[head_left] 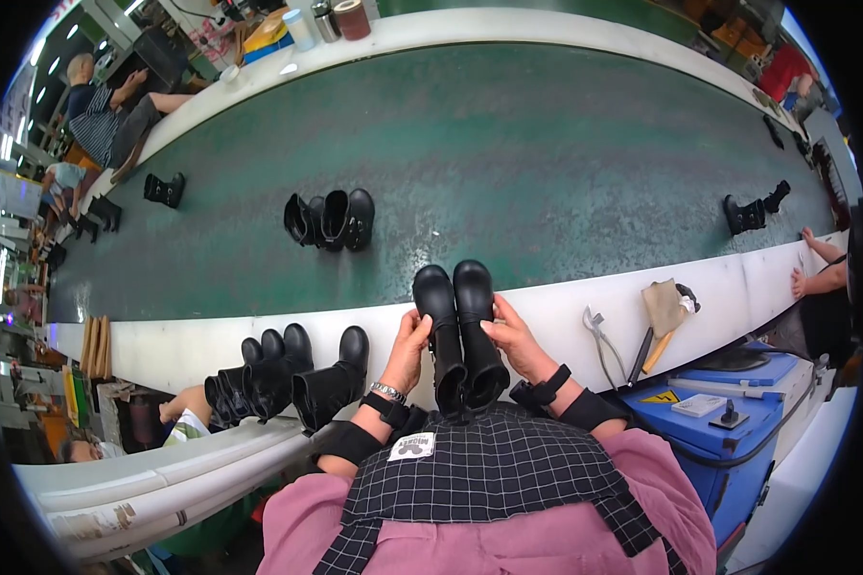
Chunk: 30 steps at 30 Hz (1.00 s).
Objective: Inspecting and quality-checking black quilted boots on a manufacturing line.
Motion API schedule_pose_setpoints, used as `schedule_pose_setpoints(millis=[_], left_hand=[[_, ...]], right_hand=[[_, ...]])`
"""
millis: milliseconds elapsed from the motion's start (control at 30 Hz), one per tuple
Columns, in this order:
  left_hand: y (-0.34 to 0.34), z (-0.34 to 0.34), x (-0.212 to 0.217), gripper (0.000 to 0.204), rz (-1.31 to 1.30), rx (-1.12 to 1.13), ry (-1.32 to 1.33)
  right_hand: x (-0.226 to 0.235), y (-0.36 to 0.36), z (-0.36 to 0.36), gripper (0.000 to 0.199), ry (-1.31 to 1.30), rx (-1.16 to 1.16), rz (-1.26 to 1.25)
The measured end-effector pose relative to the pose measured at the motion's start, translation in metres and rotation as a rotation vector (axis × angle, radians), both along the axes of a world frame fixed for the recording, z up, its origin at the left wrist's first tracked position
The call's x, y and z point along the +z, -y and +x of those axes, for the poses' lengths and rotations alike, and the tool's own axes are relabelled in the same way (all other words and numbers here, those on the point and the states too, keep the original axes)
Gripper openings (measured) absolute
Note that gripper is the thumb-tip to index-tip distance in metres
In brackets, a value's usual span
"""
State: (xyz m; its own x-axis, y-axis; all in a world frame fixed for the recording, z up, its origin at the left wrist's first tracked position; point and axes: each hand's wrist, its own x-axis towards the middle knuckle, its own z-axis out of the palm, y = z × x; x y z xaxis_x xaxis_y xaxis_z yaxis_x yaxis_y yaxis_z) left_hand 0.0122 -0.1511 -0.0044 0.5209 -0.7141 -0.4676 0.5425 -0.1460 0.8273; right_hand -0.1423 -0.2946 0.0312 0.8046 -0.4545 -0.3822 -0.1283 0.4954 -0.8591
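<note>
Side by side in front of me, a pair of black boots is held upright over the white table edge, toes pointing away. My left hand (pixel 409 350) grips the left boot (pixel 435 309) along its outer side, thumb on top. Around the right boot (pixel 476 311) my right hand (pixel 520 337) is closed the same way, thumb near the ankle. The two boots touch each other, and their shafts reach back to my checked apron (pixel 489 470). Just left of my left hand lies another black boot (pixel 340 379), with more black boots (pixel 268 374) beyond it.
A green conveyor surface (pixel 547 144) carries several black boots (pixel 331 220). Pincers (pixel 599 340), a hammer (pixel 658 352) and a tan cloth (pixel 664 307) lie right on the white ledge (pixel 537 316). A blue machine (pixel 729 412) stands at right; a co-worker's hands (pixel 820 268) rest beyond.
</note>
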Motion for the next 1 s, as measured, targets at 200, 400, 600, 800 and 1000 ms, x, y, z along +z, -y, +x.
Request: schedule_pose_setpoints(millis=[200, 400, 600, 800, 1000], left_hand=[[0.029, 0.019, 0.062, 0.055, -0.307, -0.02, 0.227], [0.037, 0.019, 0.086, 0.06, -0.374, -0.056, 0.274], [0.035, 0.019, 0.079, 0.06, -0.37, -0.045, 0.259], [0.038, 0.03, 0.081, 0.066, -0.398, -0.093, 0.306], [0.051, 0.032, 0.101, 0.075, -0.471, 0.006, 0.258]], right_hand=[[0.039, 0.025, 0.014, 0.092, 0.214, -0.07, -0.283], [0.067, 0.031, 0.015, 0.093, 0.288, -0.116, -0.286], [0.063, 0.031, 0.013, 0.094, 0.276, -0.101, -0.279], [0.068, 0.038, 0.017, 0.098, 0.303, -0.043, -0.264], [0.078, 0.037, 0.031, 0.098, 0.408, -0.015, -0.195]])
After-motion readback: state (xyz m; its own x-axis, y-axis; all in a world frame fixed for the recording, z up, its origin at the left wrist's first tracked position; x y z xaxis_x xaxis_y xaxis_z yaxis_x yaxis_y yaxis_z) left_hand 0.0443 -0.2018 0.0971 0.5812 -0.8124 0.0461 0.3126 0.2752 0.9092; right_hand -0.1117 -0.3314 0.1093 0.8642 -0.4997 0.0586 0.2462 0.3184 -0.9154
